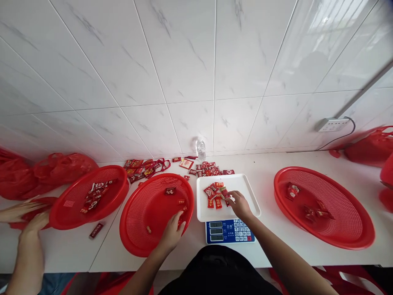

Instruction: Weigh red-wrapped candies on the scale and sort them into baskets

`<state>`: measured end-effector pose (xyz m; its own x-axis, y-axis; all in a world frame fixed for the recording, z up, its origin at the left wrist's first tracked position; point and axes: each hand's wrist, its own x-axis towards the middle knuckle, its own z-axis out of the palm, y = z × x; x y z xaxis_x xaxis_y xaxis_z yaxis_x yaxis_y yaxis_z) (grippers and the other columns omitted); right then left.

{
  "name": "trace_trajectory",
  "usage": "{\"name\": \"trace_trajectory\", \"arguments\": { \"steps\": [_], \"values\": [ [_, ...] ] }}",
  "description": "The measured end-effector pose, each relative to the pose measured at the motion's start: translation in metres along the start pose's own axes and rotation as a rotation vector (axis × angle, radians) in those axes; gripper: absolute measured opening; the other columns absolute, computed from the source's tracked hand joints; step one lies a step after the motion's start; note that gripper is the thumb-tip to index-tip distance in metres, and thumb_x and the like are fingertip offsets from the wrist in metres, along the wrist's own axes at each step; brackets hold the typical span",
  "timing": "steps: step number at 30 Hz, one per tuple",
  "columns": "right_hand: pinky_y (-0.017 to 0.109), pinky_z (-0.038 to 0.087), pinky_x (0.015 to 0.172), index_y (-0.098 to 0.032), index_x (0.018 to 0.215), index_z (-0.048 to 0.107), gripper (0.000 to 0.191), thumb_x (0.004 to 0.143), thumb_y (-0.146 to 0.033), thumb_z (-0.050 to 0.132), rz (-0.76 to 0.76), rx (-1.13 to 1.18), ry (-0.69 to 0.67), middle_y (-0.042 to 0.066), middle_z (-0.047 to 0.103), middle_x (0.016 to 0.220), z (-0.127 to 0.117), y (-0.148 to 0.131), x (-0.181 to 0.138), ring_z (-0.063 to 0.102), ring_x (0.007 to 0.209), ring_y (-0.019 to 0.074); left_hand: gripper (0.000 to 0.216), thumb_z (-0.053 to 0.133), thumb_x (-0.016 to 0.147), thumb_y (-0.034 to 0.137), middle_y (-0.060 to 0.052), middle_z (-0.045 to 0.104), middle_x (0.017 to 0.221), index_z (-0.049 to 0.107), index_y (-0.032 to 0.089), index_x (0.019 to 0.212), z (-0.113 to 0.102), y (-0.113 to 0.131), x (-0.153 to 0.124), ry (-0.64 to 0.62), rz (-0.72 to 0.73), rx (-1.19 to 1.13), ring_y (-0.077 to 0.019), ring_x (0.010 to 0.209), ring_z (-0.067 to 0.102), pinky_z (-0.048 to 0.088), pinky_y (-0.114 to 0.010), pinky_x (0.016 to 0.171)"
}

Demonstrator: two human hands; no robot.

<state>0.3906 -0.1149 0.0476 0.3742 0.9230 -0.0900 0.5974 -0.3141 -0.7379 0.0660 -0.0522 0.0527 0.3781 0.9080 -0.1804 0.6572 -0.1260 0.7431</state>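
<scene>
My left hand reaches into the right side of the middle red plastic basket. Its fingers are curled; what they hold, if anything, I cannot make out against the red. Close to the fingertips is a small red wrapped candy, and another dark red packet lies farther back in the basket. My right hand pinches a red and gold candy packet above the white tray of a digital scale. Several red candy packets lie on that tray to the left of the hand.
Another red basket with a few packets stands right; a third basket stands left. Beyond it a co-worker's hands handle something red. Loose packets and a clear bottle sit by the wall. A power strip hangs right.
</scene>
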Motion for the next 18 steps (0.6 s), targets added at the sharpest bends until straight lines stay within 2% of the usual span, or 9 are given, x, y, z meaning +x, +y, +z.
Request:
{"name": "trace_trajectory", "arguments": {
  "steps": [4, 10, 15, 18],
  "values": [
    [0.029, 0.052, 0.077, -0.022, 0.116, 0.059, 0.034, 0.083, -0.028, 0.050, 0.036, 0.021, -0.018, 0.010, 0.055, 0.125, 0.004, 0.008, -0.011, 0.063, 0.097, 0.0203, 0.046, 0.050, 0.085, 0.041, -0.009, 0.052, 0.134, 0.052, 0.022, 0.126, 0.000, -0.005, 0.001, -0.002, -0.003, 0.005, -0.0256, 0.127, 0.045, 0.036, -0.043, 0.105],
    [0.027, 0.053, 0.070, -0.025, 0.118, 0.058, 0.037, 0.082, -0.025, 0.050, 0.013, 0.081, -0.035, 0.008, 0.057, 0.122, 0.019, -0.005, -0.007, 0.066, 0.086, 0.0170, 0.051, 0.046, 0.087, 0.046, -0.011, 0.049, 0.137, 0.048, 0.021, 0.131, -0.004, -0.009, 0.004, -0.071, -0.046, 0.008, -0.0263, 0.129, 0.043, 0.036, -0.042, 0.104],
    [0.030, 0.052, 0.073, -0.022, 0.116, 0.058, 0.035, 0.085, -0.031, 0.043, -0.029, 0.106, -0.012, 0.009, 0.059, 0.117, 0.018, -0.007, -0.023, 0.064, 0.078, 0.0157, 0.051, 0.049, 0.084, 0.037, -0.014, 0.047, 0.138, 0.046, 0.019, 0.132, -0.008, -0.029, 0.013, -0.069, -0.109, 0.110, -0.0287, 0.129, 0.042, 0.036, -0.043, 0.103],
    [0.031, 0.051, 0.068, -0.022, 0.111, 0.059, 0.035, 0.085, -0.038, 0.041, -0.028, 0.124, -0.004, 0.008, 0.060, 0.113, 0.015, 0.005, -0.045, 0.063, 0.073, 0.0157, 0.052, 0.055, 0.081, 0.033, -0.013, 0.043, 0.142, 0.047, 0.022, 0.131, -0.018, -0.044, 0.018, -0.108, -0.221, 0.233, -0.0317, 0.131, 0.038, 0.033, -0.047, 0.104]
  ]
}}
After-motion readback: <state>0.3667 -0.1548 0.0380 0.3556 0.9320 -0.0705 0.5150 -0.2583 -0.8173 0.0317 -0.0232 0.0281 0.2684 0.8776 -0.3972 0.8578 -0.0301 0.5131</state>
